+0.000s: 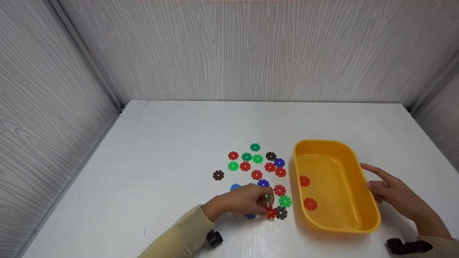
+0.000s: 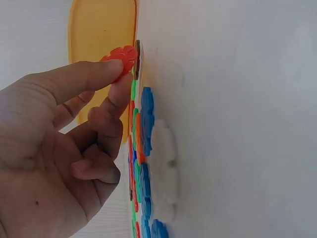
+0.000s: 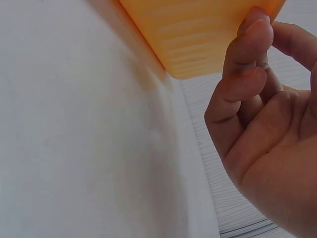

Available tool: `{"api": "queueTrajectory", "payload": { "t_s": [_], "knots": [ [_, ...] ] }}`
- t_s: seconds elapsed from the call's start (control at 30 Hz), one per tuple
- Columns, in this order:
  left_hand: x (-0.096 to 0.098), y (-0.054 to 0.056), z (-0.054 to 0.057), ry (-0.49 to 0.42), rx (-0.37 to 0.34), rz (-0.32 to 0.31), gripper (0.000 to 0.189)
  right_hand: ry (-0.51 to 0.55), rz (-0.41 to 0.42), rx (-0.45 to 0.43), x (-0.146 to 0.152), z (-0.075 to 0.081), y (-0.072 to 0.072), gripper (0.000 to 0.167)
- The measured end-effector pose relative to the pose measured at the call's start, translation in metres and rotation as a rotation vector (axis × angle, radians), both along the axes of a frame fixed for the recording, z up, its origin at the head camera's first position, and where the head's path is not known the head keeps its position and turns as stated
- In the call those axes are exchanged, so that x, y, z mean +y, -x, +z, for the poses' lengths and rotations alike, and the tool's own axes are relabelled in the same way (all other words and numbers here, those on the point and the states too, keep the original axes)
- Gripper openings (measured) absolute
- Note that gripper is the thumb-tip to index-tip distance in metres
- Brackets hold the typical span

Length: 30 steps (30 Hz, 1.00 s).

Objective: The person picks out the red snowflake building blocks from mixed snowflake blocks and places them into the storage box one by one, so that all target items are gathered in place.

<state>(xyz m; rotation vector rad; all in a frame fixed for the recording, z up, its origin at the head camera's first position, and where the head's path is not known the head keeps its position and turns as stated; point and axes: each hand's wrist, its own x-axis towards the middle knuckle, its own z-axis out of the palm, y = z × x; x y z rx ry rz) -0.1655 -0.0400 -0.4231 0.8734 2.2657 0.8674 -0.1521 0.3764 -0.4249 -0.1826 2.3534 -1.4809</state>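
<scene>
My left hand [image 1: 244,200] pinches a red snowflake disc [image 2: 126,57] between thumb and finger, low over the table, next to a dark brown disc [image 1: 280,213]. In the left wrist view the other fingers curl below the pinch, and blue discs [image 2: 147,121] lie close by, seen edge-on. A yellow tub [image 1: 330,190] stands right of the discs, with two red discs [image 1: 310,204] inside. At its right side is my right hand [image 1: 398,193], the straight index finger touching the outer rim and the other fingers loosely bent outside the wall.
Several red, green, blue and brown discs [image 1: 256,175] are spread left of the tub, some hidden under the left hand. One dark disc [image 1: 218,175] lies farther left. Wood-grained panels [image 1: 229,53] wall in the white table [image 1: 172,143] at the back and sides.
</scene>
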Motion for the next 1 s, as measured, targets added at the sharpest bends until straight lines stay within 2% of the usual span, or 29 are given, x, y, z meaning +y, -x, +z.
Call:
{"api": "queueTrajectory", "payload": {
  "t_s": [0.1, 0.23, 0.47, 0.7, 1.0],
  "knots": [
    [-0.002, 0.003, -0.001, -0.098, -0.065, 0.062, 0.016, -0.008, 0.000, 0.001, 0.000, 0.000, 0.000, 0.055],
    [-0.007, 0.007, -0.003, -0.214, -0.117, 0.111, 0.018, -0.012, 0.002, -0.001, 0.000, 0.000, -0.001, 0.056],
    [-0.014, 0.013, -0.001, -0.343, -0.237, 0.184, 0.021, -0.014, -0.010, -0.008, 0.001, -0.002, 0.000, 0.057],
    [-0.015, 0.016, 0.001, -0.462, -0.261, 0.236, 0.020, 0.030, 0.007, 0.023, 0.004, -0.003, -0.002, 0.054],
    [0.000, 0.019, 0.012, -0.509, -0.305, 0.280, 0.017, 0.007, 0.008, 0.023, 0.001, 0.000, 0.000, 0.054]
  ]
}}
